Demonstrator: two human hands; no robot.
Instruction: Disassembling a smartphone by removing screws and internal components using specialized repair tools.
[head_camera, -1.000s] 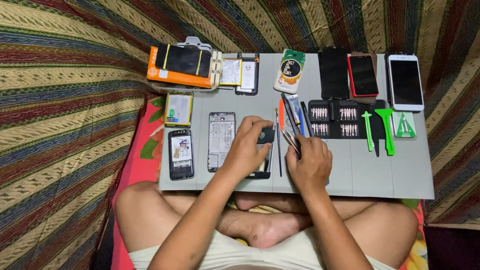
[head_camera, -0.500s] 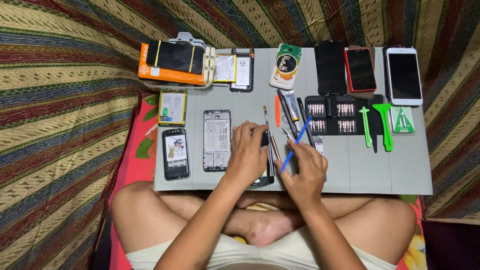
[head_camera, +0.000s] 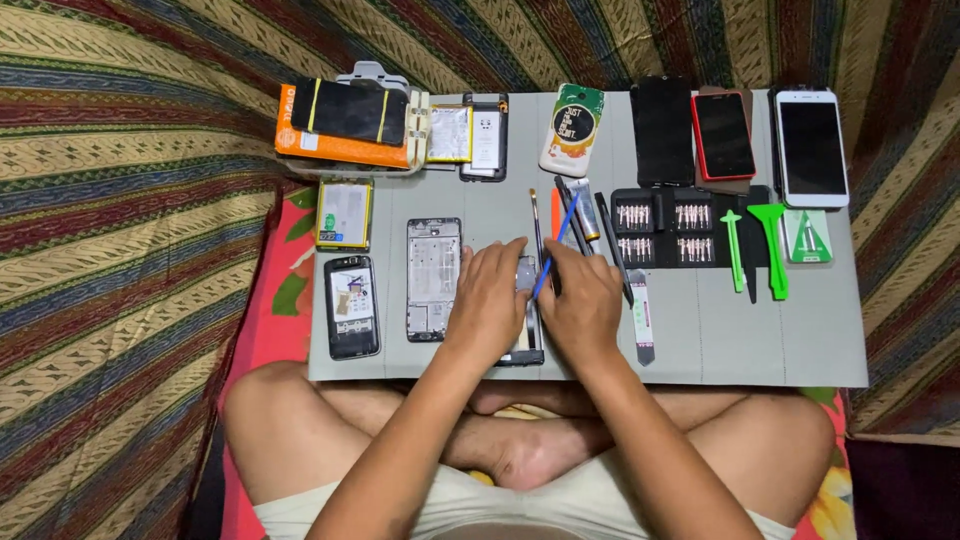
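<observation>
Grey mat (head_camera: 760, 340): three phones, two hands.

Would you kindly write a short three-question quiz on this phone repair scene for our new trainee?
1. True or false: the right hand holds a blue tool.
2. Which lies nearest the mat's right edge: A white phone, B orange box, C red phone?
3. What colour are the two pry tools beside the bit set?

Key: 1 true; 2 A; 3 green.
</observation>
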